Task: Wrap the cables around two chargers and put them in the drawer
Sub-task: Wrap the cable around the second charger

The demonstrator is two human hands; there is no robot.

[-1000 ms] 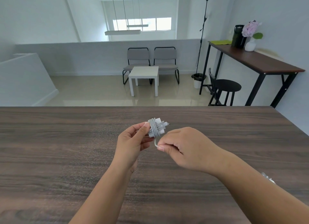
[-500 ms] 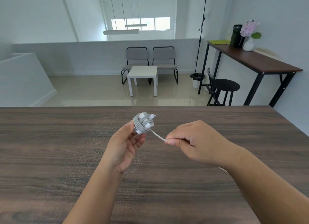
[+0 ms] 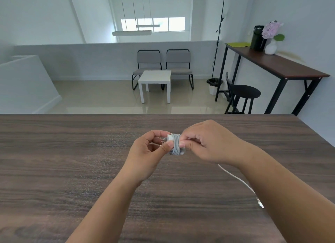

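dark wood-grain tabletop [image 3: 72,161] fills the lower view, with an open tiled room beyond its far edge. compared with half a second ago, the white charger [image 3: 169,138] has turned in the left hand [image 3: 150,152]: prongs pointed up and away then, now they point left toward the palm, and the grey cable coil [image 3: 175,144] faces the camera. the right hand [image 3: 212,143] was drawn out to the side with a taut stretch of cable; now it has closed in against the coil, fingertips pinching at the wrap. left thumb and fingers pinch the plug end of the charger, held just above the table. reading: another turn has gone on and the wrap is near its end. a loose tail of white cable [image 3: 235,177] runs from under the right wrist down to a connector [image 3: 260,203] on the table; whether it belongs to this charger or the second one cannot be told. no second charger body and no drawer in view. surroundings: white side table [image 3: 155,79], two grey chairs [image 3: 163,61], black stool [image 3: 246,94], high desk [image 3: 282,68] with flowers [image 3: 272,30]. nothing blocks the hands; the loose tail under the right forearm could snag.
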